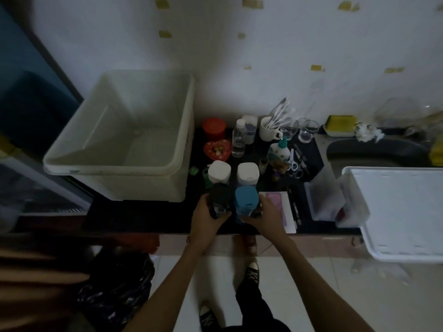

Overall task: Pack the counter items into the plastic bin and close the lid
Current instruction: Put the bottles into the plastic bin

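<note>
At the lower centre of the frame two containers are gripped at once, one per hand. The left hand (208, 213) is wrapped around a black-capped bottle (219, 196), and the right hand (262, 215) is curled round a blue-capped bottle (246, 200); both are grasped low on the body, so the caps are left free and the bottles are kept upright. Whether they are resting on the worktop (148, 218) or are just lifted cannot be told in the dim light.

The plastic bin (72, 164) is set at the left of the frame, beside the cluster of items, with nothing seen inside it. It appears to have been placed there so that each item needs only a short carry to the left. Its lid (395, 212) is laid flat at the right edge of the frame, well apart from the bin, presumably kept out of the way until packing is finished.

Just beyond the held bottles, two white-capped bottles (219, 171) are stood side by side. Further up the frame a red tub (214, 128), a heart-shaped tin (217, 147), a clear bottle (239, 140), a mug of white utensils (269, 131), a glue bottle (279, 150) and scissors (293, 165) are crowded together.

The task is judged to be at its very start, since nearly everything is unpacked.
</note>
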Demonstrator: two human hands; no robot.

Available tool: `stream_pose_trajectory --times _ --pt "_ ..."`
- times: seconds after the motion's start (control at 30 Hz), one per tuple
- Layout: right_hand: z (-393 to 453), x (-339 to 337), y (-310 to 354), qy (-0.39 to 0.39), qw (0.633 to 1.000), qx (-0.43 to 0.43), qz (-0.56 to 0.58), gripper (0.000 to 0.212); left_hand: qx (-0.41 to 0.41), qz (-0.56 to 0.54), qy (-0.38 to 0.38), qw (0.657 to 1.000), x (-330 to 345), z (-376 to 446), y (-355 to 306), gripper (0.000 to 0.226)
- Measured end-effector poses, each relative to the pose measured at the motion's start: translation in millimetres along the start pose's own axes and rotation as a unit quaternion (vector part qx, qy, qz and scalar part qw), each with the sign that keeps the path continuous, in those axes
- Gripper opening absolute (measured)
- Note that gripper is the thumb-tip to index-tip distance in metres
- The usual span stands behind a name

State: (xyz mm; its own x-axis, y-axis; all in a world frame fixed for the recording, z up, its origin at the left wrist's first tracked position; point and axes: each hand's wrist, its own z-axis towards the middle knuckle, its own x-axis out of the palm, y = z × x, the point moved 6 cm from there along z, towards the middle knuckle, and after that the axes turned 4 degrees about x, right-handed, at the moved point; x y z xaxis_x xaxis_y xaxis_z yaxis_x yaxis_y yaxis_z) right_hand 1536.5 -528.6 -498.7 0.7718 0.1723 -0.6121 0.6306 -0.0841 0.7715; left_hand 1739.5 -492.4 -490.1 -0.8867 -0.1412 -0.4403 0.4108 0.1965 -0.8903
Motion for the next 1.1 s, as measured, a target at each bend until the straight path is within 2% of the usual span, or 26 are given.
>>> stream_pose_trajectory --times 0.1,0.3,0.4,0.47,0.6,0.7,0.77,0.83,0.97,1.1 --pt "-2.6 0.9 7.4 -0.002 1.000 -0.002 0.011 0.065 0.001 -0.010 -0.013 1.000 1.4 1.6 -4.5 0.064" --pt "-29.6 -30.4 51.4 0.007 0.997 -0.046 0.059 0.060 0.080 -0.045 0.020 0.996 -32.2 -15.8 -51.5 0.054" --pt "-40.8 -53.5 92.9 0.015 0.988 -0.058 0.140 0.062 0.099 -0.061 0.052 0.992 -64.2 -17.0 -83.0 0.047" --pt "-43.4 -63.6 130.8 0.026 0.977 -0.057 0.205 0.058 0.097 -0.077 0.047 0.991 -89.9 -9.0 -101.9 0.041" --pt "-38.7 -63.7 202.5 0.043 0.955 -0.047 0.291 0.035 0.073 -0.202 0.048 0.975 -135.7 8.5 -130.9 0.032" --pt "-27.3 -49.2 243.2 0.052 0.938 0.005 0.342 0.037 0.016 -0.288 0.025 0.957 -168.6 24.0 -136.1 0.037" --pt "-15.4 -34.9 263.7 0.079 0.925 0.056 0.368 0.043 -0.033 -0.308 0.010 0.951 -190.5 37.3 -131.9 0.050" --pt "0.5 -19.2 282.1 0.111 0.913 0.093 0.382 0.044 -0.075 -0.333 0.034 0.940 -206.4 50.0 -128.7 0.059" --pt "37.5 11.4 320.8 0.159 0.915 0.105 0.355 0.044 -0.105 -0.319 0.080 0.939 -240.0 74.6 -128.2 0.035" --pt "93.1 43.9 349.9 0.170 0.904 0.103 0.378 0.026 -0.117 -0.322 0.055 0.938 -275.5 119.4 -116.5 0.031"
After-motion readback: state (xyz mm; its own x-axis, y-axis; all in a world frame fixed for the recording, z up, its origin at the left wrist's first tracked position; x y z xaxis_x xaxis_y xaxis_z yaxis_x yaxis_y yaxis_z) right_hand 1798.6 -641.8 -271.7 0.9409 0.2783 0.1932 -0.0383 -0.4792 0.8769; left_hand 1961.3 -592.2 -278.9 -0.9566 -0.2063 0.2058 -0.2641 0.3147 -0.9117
